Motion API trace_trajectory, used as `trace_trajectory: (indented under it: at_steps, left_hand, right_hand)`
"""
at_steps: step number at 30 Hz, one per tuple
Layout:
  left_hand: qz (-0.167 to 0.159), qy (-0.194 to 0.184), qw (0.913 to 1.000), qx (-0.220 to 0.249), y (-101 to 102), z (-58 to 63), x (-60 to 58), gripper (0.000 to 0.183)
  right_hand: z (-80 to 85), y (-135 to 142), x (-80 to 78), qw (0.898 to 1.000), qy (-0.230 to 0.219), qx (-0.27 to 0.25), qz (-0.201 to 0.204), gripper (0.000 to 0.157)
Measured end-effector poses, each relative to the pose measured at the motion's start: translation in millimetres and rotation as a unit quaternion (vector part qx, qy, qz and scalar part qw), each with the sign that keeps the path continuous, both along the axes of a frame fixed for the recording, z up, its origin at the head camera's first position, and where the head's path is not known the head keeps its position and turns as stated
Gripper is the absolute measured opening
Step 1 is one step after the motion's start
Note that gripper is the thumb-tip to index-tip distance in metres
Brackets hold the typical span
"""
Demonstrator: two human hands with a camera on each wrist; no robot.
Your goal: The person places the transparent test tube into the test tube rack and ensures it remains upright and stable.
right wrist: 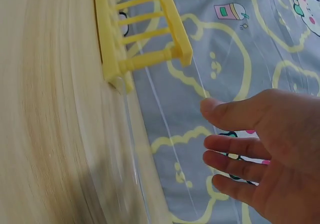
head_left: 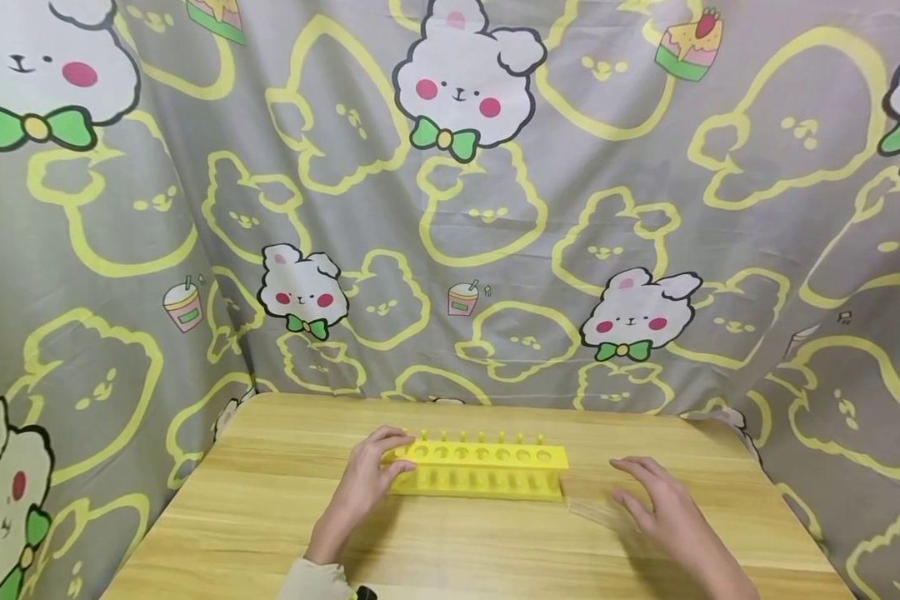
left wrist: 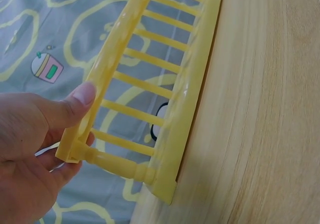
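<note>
A yellow test tube rack (head_left: 487, 479) stands on the wooden table, with a row of round holes along its top and a row of pegs behind. My left hand (head_left: 363, 473) grips the top bar at its left end, thumb on the near side; the left wrist view shows this thumb (left wrist: 82, 94) pressed on the bar. Past the rack's right end, a clear, slender piece like a glass tube (head_left: 600, 512) lies on the table; its exact kind is hard to tell. My right hand (head_left: 667, 508) hovers beside it, fingers apart and holding nothing.
The wooden table (head_left: 270, 467) carries the rack near its middle. A grey curtain (head_left: 495, 350) printed with rabbits and yellow outlines hangs behind the table and along both sides.
</note>
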State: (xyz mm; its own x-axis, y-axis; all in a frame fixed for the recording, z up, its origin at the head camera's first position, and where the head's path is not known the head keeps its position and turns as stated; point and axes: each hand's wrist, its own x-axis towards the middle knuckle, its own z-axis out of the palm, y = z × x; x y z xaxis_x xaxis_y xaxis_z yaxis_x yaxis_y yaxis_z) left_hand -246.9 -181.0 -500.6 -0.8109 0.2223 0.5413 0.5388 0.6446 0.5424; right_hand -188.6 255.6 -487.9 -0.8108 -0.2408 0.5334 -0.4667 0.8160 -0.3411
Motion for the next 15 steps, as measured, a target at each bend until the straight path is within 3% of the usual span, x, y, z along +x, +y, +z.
trace_trajectory:
  at_steps: [5, 15]
  left_hand:
    - [-0.001, 0.009, 1.0, -0.002, -2, 0.8, -0.6, 0.042]
    - [-0.009, 0.035, 0.9993, 0.008, 1, -0.3, -0.4, 0.042]
  right_hand:
    - [-5.9, 5, -0.6, 1.0, -0.019, 0.002, 0.006, 0.043]
    - [-6.7, 19, 3.0, 0.988, -0.157, 0.0, 0.007, 0.038]
